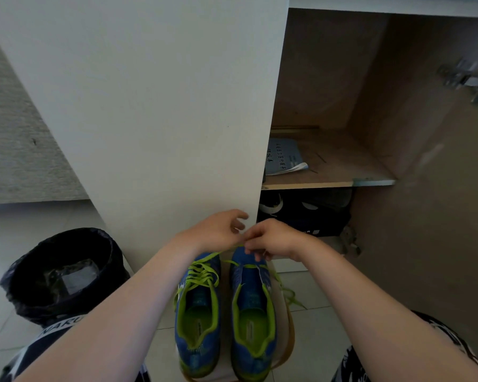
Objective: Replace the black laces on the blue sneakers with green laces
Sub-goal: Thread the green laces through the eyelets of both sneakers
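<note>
Two blue sneakers with green lining stand side by side below me, toes pointing away. The left sneaker [198, 312] carries a green lace through its eyelets. The right sneaker [253, 312] has a green lace [255, 266] only near the toe, with loose ends trailing off to its right [289, 295]. My left hand [218, 230] and my right hand [271, 239] meet above the right sneaker's toe. Both pinch the green lace between them. No black lace shows.
A white cabinet door [155, 106] stands open right behind the shoes. The cabinet holds a shelf [329, 183] with a booklet [283, 158] and dark shoes [304, 213] underneath. A bin with a black bag [64, 274] stands at the left on the tiled floor.
</note>
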{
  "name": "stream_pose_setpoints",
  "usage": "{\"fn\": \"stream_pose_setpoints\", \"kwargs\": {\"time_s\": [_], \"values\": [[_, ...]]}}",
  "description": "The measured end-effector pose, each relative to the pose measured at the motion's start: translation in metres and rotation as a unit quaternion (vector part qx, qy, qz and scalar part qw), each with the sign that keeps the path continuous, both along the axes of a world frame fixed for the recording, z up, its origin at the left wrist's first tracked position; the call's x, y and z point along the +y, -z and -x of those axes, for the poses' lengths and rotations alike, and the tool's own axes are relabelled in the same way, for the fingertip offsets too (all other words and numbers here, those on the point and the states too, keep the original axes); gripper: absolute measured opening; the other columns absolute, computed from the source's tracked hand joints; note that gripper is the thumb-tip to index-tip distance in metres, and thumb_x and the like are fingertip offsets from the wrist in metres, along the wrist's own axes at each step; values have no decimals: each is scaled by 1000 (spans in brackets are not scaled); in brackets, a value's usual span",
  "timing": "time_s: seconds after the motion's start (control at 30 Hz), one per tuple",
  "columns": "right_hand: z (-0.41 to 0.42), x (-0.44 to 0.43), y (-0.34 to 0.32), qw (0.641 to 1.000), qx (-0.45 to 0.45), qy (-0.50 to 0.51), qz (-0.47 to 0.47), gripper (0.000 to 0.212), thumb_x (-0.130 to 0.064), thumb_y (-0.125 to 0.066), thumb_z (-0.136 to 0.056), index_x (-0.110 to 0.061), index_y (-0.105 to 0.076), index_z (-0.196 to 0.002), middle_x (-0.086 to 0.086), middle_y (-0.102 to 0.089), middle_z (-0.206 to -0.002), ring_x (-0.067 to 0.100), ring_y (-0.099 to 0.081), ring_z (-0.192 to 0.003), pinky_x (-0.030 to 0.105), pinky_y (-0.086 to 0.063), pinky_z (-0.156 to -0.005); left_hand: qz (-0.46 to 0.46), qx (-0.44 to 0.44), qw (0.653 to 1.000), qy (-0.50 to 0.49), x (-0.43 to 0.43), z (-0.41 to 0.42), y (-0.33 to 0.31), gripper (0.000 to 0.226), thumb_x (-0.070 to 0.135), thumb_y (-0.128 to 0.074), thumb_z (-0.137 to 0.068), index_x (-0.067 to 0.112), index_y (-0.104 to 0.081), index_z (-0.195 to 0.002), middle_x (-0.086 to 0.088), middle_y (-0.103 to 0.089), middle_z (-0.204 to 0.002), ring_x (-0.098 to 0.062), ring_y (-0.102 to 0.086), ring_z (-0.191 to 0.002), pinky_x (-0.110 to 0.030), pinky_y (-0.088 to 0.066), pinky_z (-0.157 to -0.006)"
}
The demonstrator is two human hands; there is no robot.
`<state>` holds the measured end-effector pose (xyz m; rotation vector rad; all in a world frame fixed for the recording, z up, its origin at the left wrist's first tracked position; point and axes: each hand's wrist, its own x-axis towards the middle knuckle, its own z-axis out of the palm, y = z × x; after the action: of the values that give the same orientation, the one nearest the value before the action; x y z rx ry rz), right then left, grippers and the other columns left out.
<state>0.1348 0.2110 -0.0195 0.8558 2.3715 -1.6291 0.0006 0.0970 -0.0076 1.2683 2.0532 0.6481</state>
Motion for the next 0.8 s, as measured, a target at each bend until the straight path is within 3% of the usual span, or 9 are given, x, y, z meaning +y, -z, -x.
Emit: {"fn": "stream_pose_setpoints", "kwargs": {"time_s": [0.1,0.17,0.2,0.27,0.37,0.47,0.57,0.7,0.8], "values": [[1,2,-1,998,40,50,-5,6,-4,-69,-89,-8,-71,-92,10,-74,-80,13,-65,-55,23,-41,-44,-4,-66,998,-16,7,-18,-2,29,11,-53,-93,19,-61,-120,-3,-71,-101,-19,-67,-87,-22,-56,-74],[0,4,0,996,30,72,-30,3,-11,-74,-87,-10,-74,-84,6,-75,-74,14,-66,-55,23,-43,-44,25,-92,994,-44,8,-20,-3,18,12,-51,-93,12,-69,-94,-3,-71,-87,-17,-58,-64,-19,-48,-48],[-1,5,2,996,22,79,-48,6,-14,-76,-86,-11,-75,-80,3,-74,-71,14,-66,-56,23,-45,-45,38,-100,993,-49,9,-18,-2,21,15,-53,-93,10,-71,-86,-4,-73,-86,-15,-52,-55,-20,-42,-43],[-3,8,5,994,19,90,-62,7,-14,-76,-86,-12,-76,-79,0,-74,-67,15,-67,-59,26,-50,-48,57,-52,997,-30,8,-14,0,25,25,-58,-92,13,-75,-79,0,-74,-78,-7,-48,-44,-17,-37,-42],[-4,9,8,995,30,88,-46,11,-5,-65,-93,-6,-72,-101,4,-74,-77,19,-66,-61,31,-56,-53,63,32,997,-26,8,-6,6,28,30,-62,-90,17,-73,-68,4,-67,-61,-2,-49,-40,-17,-38,-45],[-6,7,10,997,29,72,-22,26,-1,-52,-99,-9,-61,-122,9,-74,-90,23,-67,-61,32,-56,-51,74,20,996,-46,11,-4,13,17,21,-62,-89,15,-75,-80,-2,-75,-79,-15,-69,-70,-21,-50,-58],[-6,4,11,998,27,58,-23,24,-5,-57,-96,-15,-56,-118,12,-75,-94,29,-69,-60,33,-53,-50,62,15,998,-25,13,-9,18,22,26,-68,-86,24,-70,-107,-6,-72,-85,-20,-69,-75,-27,-53,-66],[-5,4,12,994,23,104,-35,24,-19,-66,-95,-11,-56,-115,8,-76,-81,25,-65,-52,29,-47,-43,16,70,997,-23,15,-10,19,14,27,-68,-86,19,-79,-91,-2,-74,-84,-15,-67,-78,-23,-49,-66],[-7,7,17,990,-33,121,-71,21,-26,-65,-95,-7,-63,-104,7,-76,-77,20,-63,-50,27,-48,-45,5,90,995,-47,14,-9,22,18,24,-65,-87,14,-79,-81,0,-75,-79,-12,-67,-74,-23,-49,-65]]}}
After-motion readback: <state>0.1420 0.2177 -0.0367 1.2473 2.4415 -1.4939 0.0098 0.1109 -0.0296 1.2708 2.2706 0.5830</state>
